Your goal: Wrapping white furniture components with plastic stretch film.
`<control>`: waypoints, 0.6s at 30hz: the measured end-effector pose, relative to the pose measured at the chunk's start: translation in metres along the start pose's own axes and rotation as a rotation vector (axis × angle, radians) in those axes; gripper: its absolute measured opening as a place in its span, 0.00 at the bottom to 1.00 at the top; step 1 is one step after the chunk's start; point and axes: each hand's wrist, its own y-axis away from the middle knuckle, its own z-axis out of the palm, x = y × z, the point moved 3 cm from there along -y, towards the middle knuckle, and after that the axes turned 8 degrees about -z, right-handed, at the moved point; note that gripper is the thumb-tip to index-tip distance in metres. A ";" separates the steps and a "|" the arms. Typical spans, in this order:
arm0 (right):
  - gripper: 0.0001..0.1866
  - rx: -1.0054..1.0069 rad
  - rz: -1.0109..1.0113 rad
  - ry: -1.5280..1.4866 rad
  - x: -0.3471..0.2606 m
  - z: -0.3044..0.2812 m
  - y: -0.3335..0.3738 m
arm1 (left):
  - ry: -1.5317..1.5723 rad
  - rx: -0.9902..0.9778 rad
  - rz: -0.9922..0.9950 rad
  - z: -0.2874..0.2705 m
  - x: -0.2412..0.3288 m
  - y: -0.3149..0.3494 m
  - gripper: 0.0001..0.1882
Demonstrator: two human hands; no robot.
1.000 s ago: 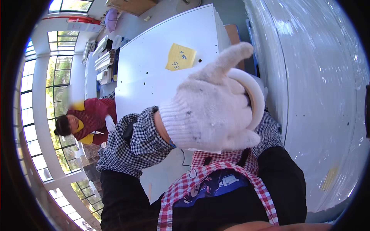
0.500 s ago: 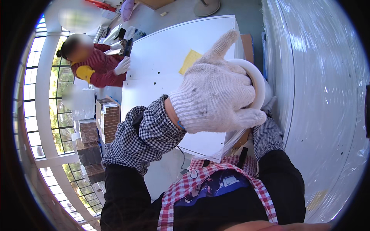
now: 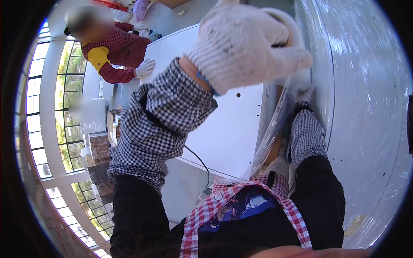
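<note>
My left hand (image 3: 247, 43), in a white knit glove, is raised close to the camera at the top of the view. Its fingers are closed around a white ring-shaped roll (image 3: 294, 28) with a brown inner core. Below it, my gloved right hand (image 3: 303, 86) rests against clear plastic film (image 3: 275, 129) at the edge of a large film-wrapped white surface (image 3: 365, 107). The left hand covers most of the right hand, so its fingers cannot be made out. Both forearms wear black-and-white checked sleeves.
A white panel (image 3: 223, 129) with small holes lies ahead of me. A co-worker in a red checked shirt (image 3: 116, 56) stands at the upper left with a gloved hand (image 3: 146, 66) on the panel. Stacked boxes (image 3: 99, 146) sit by the windows, and a dark cable (image 3: 198, 159) hangs below the panel.
My left hand with the roll has moved up and to the right in the picture. The co-worker has come closer to the panel and now has a hand on it.
</note>
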 end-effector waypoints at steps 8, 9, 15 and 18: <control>0.42 -0.187 -0.027 0.124 0.031 0.001 -0.043 | -0.149 0.156 0.399 -0.013 0.019 -0.030 0.22; 0.42 -0.169 -0.037 0.126 0.027 -0.013 -0.064 | -0.018 0.126 0.316 -0.005 0.015 -0.035 0.22; 0.37 -0.314 0.095 -0.172 0.053 -0.009 -0.106 | 0.151 -0.056 0.084 -0.014 0.010 -0.049 0.22; 0.36 -0.381 0.148 -0.279 0.048 0.002 -0.103 | 0.151 -0.026 0.091 -0.017 0.003 -0.050 0.23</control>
